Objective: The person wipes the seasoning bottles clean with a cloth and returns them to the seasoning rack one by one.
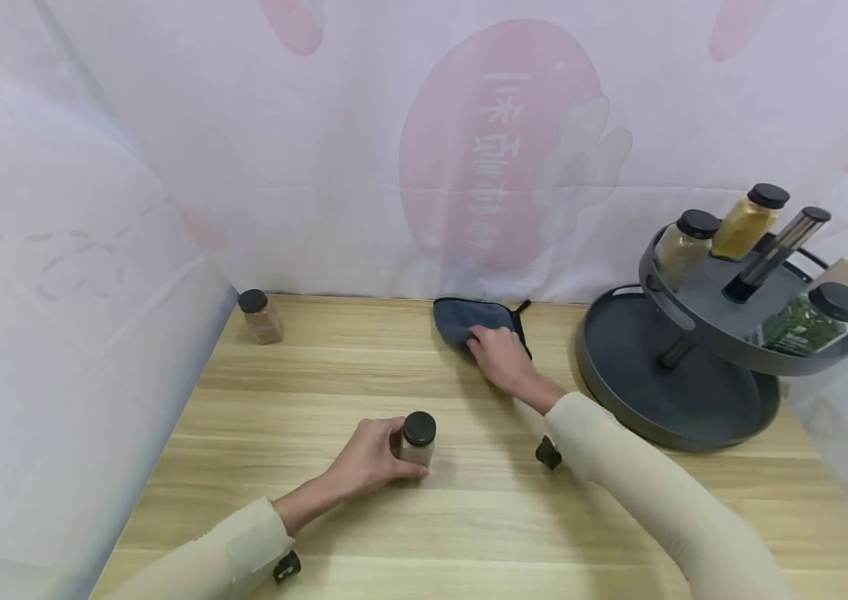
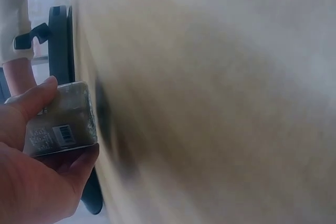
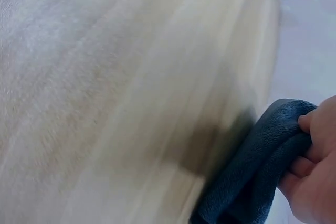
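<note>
The left hand curls around one clear, square-sided jar, its contents hard to make out. Ahead and right, the right hand pinches one fuzzy blue cloth, partly covering it. Beyond the left hand, leftward, stands a second jar; right of both hands, a round two-tier rack bears four jars.

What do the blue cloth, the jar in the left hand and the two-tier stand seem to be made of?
Cloth: soft textile, perhaps microfiber, judging by its fuzzy pile and loose folds.
Jar: clear, glossy glass or plastic, since its contents show through and its edges shine.
Stand: dark gray and mostly matte, possibly plastic or coated metal; I can't tell which.
</note>
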A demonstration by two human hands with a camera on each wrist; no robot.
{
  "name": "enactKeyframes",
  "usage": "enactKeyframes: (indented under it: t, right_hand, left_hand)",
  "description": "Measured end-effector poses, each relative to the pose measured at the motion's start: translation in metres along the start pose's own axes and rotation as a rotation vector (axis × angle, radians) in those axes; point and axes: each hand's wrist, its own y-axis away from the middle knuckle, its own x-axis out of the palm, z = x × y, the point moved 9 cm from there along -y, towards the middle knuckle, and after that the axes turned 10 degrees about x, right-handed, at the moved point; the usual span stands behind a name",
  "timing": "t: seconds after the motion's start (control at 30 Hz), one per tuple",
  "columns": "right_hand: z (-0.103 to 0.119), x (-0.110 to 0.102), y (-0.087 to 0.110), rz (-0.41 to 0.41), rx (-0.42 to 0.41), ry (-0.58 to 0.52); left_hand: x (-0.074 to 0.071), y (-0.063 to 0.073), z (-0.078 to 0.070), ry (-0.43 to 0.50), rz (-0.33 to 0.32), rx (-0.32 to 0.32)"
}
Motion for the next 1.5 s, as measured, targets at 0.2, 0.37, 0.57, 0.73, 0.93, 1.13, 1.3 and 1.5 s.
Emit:
enactKeyframes:
  t: [0.2, 0.37, 0.57, 0.73, 0.93, 1.13, 1.3, 1.5]
  right_hand:
    - [-0.005, -0.031, 0.004, -0.094, -0.011, -0.111]
    - [-0.006, -0.057, 0.01, -0.144, 0.022, -0.171]
    - [-0.004, -0.08, 0.025, -0.184, 0.039, -0.223]
    - [-0.002, -0.093, 0.044, -0.196, 0.057, -0.272]
    - [0.0, -0.105, 0.069, -0.222, 0.096, -0.317]
    - [0.005, -0.111, 0.09, -0.266, 0.099, -0.354]
    - [0.015, -0.113, 0.108, -0.324, 0.065, -0.388]
    - [0.036, -0.107, 0.124, -0.345, -0.02, -0.433]
  left_hand:
    - [-0.014, -0.009, -0.005, -0.078, 0.016, 0.003]
    - [-0.025, -0.018, -0.012, -0.175, 0.042, 0.005]
    - [-0.036, -0.029, -0.021, -0.249, 0.105, 0.019]
    - [-0.044, -0.039, -0.028, -0.298, 0.163, 0.032]
    - [-0.056, -0.049, -0.041, -0.319, 0.231, 0.042]
    - [-0.063, -0.058, -0.058, -0.406, 0.274, 0.091]
    - [-0.064, -0.063, -0.068, -0.455, 0.29, 0.126]
    - [-0.066, -0.067, -0.081, -0.469, 0.288, 0.162]
